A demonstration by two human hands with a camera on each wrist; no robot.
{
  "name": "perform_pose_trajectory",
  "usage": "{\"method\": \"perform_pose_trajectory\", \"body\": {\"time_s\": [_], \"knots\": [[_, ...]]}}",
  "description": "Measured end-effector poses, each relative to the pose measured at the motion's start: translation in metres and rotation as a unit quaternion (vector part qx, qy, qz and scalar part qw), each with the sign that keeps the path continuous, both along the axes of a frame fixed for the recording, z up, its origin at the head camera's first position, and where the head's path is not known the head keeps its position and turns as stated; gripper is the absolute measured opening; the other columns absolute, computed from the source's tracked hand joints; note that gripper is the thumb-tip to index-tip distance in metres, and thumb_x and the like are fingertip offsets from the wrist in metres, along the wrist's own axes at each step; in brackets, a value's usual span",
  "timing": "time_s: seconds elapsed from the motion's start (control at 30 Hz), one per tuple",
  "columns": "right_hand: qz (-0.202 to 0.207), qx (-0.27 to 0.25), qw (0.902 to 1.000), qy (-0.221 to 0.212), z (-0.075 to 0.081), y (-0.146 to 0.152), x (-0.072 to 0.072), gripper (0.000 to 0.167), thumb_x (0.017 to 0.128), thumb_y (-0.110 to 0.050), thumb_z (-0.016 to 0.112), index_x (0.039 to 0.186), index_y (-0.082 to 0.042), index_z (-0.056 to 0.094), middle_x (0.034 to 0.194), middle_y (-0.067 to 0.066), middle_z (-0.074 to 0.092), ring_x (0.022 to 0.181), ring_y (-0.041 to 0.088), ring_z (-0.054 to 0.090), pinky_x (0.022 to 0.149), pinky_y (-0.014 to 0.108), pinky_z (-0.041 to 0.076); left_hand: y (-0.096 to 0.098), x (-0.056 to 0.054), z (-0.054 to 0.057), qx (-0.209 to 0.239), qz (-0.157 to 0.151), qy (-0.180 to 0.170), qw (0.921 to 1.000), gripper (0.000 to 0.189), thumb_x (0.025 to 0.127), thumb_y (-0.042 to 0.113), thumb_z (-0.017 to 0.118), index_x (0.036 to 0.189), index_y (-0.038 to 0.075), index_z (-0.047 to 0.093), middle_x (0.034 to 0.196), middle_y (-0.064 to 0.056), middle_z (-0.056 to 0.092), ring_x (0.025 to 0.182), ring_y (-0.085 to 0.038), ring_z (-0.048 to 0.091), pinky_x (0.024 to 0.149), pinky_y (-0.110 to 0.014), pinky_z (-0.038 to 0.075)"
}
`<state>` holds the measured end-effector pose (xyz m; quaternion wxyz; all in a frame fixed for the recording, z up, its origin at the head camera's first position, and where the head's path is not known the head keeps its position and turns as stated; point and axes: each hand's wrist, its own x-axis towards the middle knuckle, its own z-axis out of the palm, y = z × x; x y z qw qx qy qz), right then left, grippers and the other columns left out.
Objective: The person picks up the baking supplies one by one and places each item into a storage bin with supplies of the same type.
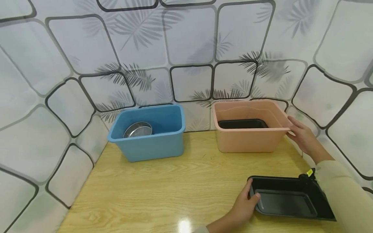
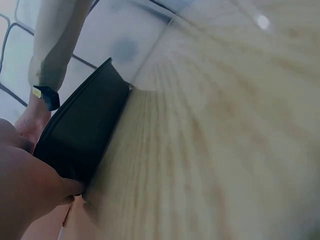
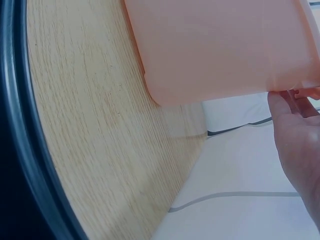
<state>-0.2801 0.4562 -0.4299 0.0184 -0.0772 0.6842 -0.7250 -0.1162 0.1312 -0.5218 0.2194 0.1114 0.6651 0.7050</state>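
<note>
A black rectangular baking pan [image 1: 284, 202] sits at the front right of the wooden table. My left hand [image 1: 243, 207] grips its left end, the thumb over the rim; the left wrist view shows the pan [image 2: 82, 120] from the side. At the back right stands a pink plastic bin [image 1: 247, 140] with another black pan [image 1: 243, 123] inside. My right hand [image 1: 304, 137] holds the bin's right rim. In the right wrist view, thumb and fingers of that hand [image 3: 300, 135] meet the rim, partly cut off by the frame edge.
A blue plastic bin [image 1: 154, 149] stands at the back left, with round metal pans [image 1: 141, 130] in it. The wooden table [image 1: 151, 191] meets a patterned cloth wall [image 1: 189, 38] behind and at both sides. My right forearm passes over the black pan's right end.
</note>
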Motion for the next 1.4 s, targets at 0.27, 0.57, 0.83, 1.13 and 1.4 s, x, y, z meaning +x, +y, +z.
{"method": "perform_pose_trajectory", "body": {"time_s": [0.27, 0.57, 0.83, 1.13, 1.4], "knots": [[-0.006, -0.001, 1.0, -0.004, 0.001, -0.002, -0.001, 0.066, 0.111, -0.023, 0.039, 0.162, -0.021, -0.003, 0.169, -0.003, -0.014, 0.155, 0.017, -0.007, 0.12, 0.024, 0.014, 0.006, 0.007, -0.003, -0.024, 0.015, -0.012, 0.9995, 0.063, 0.102, 0.019, 0.059, 0.158, 0.03, 0.033, 0.163, -0.004, 0.034, 0.15, -0.024, 0.03, 0.122, -0.05, 0.026], [-0.008, 0.008, 0.9999, -0.005, 0.002, -0.002, -0.001, 0.067, 0.111, -0.025, 0.039, 0.162, -0.018, -0.004, 0.169, -0.004, -0.012, 0.156, 0.017, -0.006, 0.12, 0.023, 0.017, 0.009, 0.011, -0.007, -0.047, 0.005, 0.009, 0.9988, 0.064, 0.103, 0.019, 0.055, 0.16, 0.032, 0.028, 0.164, -0.005, 0.031, 0.15, -0.025, 0.029, 0.122, -0.05, 0.027], [-0.006, 0.008, 0.9999, -0.005, 0.002, -0.001, -0.001, 0.067, 0.111, -0.026, 0.039, 0.162, -0.02, -0.003, 0.169, -0.004, -0.011, 0.156, 0.019, -0.007, 0.121, 0.029, 0.01, 0.007, 0.01, -0.004, -0.048, 0.001, 0.018, 0.9987, 0.059, 0.105, 0.02, 0.051, 0.16, 0.026, 0.03, 0.164, -0.004, 0.032, 0.15, -0.02, 0.029, 0.122, -0.048, 0.027], [-0.006, 0.011, 0.9999, -0.007, 0.003, -0.001, -0.001, 0.067, 0.111, -0.026, 0.039, 0.162, -0.019, -0.003, 0.169, -0.005, -0.011, 0.155, 0.019, -0.008, 0.118, 0.021, 0.019, -0.003, 0.001, 0.0, -0.053, 0.005, 0.049, 0.9974, 0.055, 0.109, 0.026, 0.042, 0.161, 0.029, 0.025, 0.161, -0.003, 0.036, 0.126, -0.01, 0.054, 0.117, -0.036, 0.037], [-0.011, 0.033, 0.9992, -0.022, 0.002, 0.0, -0.002, 0.067, 0.111, -0.029, 0.039, 0.162, -0.024, -0.003, 0.169, -0.005, -0.013, 0.155, 0.021, -0.009, 0.121, 0.028, 0.012, -0.009, 0.0, 0.001, -0.033, 0.011, 0.036, 0.9987, 0.055, 0.11, 0.025, 0.038, 0.162, 0.028, 0.021, 0.165, 0.004, 0.028, 0.151, -0.017, 0.025, 0.123, -0.045, 0.024]]}}
